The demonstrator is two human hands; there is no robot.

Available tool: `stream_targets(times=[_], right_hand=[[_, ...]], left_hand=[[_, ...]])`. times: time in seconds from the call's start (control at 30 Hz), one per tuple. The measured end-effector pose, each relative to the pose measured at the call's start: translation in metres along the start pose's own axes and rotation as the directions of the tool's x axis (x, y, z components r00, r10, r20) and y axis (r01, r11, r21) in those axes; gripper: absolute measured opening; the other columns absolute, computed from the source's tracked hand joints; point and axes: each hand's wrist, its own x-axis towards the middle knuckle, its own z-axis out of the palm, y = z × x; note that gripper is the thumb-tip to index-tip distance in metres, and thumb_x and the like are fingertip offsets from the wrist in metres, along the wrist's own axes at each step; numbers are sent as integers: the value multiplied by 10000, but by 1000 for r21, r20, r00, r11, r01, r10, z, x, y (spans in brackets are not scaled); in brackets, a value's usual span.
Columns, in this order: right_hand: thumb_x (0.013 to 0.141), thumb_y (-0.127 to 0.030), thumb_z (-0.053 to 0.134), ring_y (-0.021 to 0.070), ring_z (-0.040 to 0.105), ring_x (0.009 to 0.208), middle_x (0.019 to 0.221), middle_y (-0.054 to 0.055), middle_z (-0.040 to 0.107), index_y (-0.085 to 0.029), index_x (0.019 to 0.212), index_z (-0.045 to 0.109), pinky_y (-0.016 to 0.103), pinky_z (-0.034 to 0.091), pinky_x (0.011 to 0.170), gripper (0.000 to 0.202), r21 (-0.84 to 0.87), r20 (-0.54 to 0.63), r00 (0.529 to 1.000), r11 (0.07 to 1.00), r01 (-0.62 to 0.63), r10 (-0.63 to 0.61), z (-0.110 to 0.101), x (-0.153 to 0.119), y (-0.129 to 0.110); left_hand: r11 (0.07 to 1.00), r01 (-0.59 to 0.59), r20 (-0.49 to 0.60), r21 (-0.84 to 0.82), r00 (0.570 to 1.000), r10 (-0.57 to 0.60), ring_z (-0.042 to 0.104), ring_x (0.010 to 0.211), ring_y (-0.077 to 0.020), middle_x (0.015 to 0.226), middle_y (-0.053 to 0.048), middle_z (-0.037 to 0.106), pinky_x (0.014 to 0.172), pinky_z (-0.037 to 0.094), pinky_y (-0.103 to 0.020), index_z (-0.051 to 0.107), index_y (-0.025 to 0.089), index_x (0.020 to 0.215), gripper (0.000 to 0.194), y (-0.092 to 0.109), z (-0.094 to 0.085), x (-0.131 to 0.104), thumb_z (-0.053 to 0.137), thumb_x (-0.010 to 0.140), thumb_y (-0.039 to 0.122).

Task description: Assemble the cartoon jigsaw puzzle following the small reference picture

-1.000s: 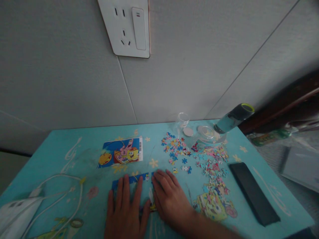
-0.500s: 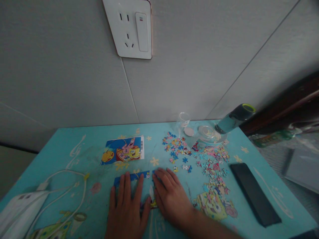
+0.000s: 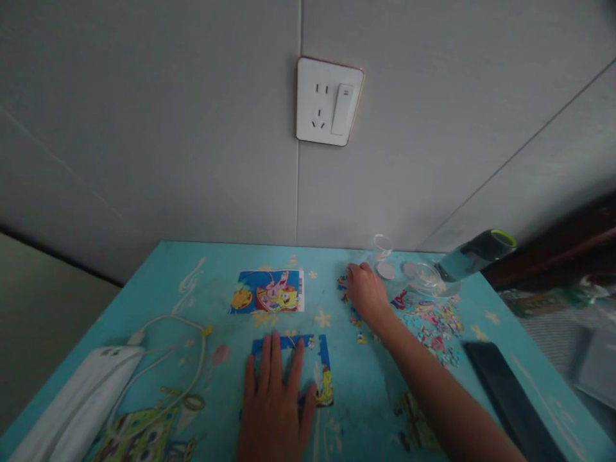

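My left hand [image 3: 276, 398] lies flat with fingers spread over a partly joined jigsaw puzzle [image 3: 326, 385]. Blue and yellow edge pieces of it show above and to the right of the fingers; the rest is under the hand. Further off, my right hand [image 3: 368, 292] is at a pile of loose puzzle pieces [image 3: 342, 282], its fingers bent together. What they pinch, if anything, is too small to make out. Behind the puzzle lies a cartoon picture card [image 3: 269, 292]. More loose pieces [image 3: 440, 321] are spread to the right of my right forearm.
A clear plastic cup [image 3: 382, 246], a round lid [image 3: 385, 270] and a clear container [image 3: 426, 277] stand at the back right by a dark bottle [image 3: 476, 253]. A black slab [image 3: 510, 398] lies right; a white power bank [image 3: 79, 401] with a cable [image 3: 197, 372] lies left.
My right hand has left the puzzle and reached away to the loose pieces at the back. My left hand stays flat on the puzzle. The view has shifted.
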Motion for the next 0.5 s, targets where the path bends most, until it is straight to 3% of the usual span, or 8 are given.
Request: stream_targets(times=[0.17, 0.33, 0.5], right_hand=[[1061, -279, 389, 273, 718, 950, 1083, 162, 650, -175, 1207, 683, 364, 522, 820, 344, -57, 20, 999, 998, -39, 41, 7, 5, -1], [1058, -300, 391, 281, 690, 1056, 1174, 173, 637, -202, 1280, 664, 361, 506, 864, 365, -60, 23, 997, 996, -71, 72, 10, 4, -2], [1030, -367, 454, 297, 665, 1099, 1238, 199, 631, -162, 1233, 691, 372, 487, 886, 373, 1, 1, 997, 997, -72, 72, 2, 7, 1]], left_hand=[[999, 32, 13, -3, 999, -32, 174, 1549, -384, 1675, -160, 201, 1198, 229, -679, 288, 257, 1593, 722, 4, -7, 1, 560, 937, 386], [996, 68, 62, -51, 996, -64, 153, 1553, -386, 1688, -161, 134, 1225, 177, -656, 320, 253, 1583, 694, 7, -13, 3, 533, 961, 475], [994, 79, 57, -76, 996, -75, 146, 1558, -368, 1682, -158, 172, 1235, 158, -642, 333, 252, 1578, 705, 7, -15, 3, 522, 962, 536]])
